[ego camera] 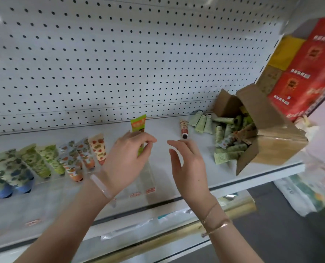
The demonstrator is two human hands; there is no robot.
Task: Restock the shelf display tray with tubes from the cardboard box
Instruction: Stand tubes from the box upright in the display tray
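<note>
Over clear tray (148,179) we pinch green tube (138,123) upright in left grip (128,158); right grip (188,164) spread, nearer cardboard box (271,137).

White shelf (163,130) bears display tray (148,179), loose tubes (201,121), cardboard box (271,130).

The shelf (163,128) looks like painted metal, pale and smooth with a dull sheen, and the pegboard (119,59) behind it has the same matt coat, punched with holes. The cardboard box (275,141) is plain brown, rough and matt, with glossy tape along its side. The tubes (228,147) spilling from it look like soft printed plastic, faintly shiny. The display tray (147,179) is clear, glossy plastic. The red cartons (309,76) are slick printed card.
</note>
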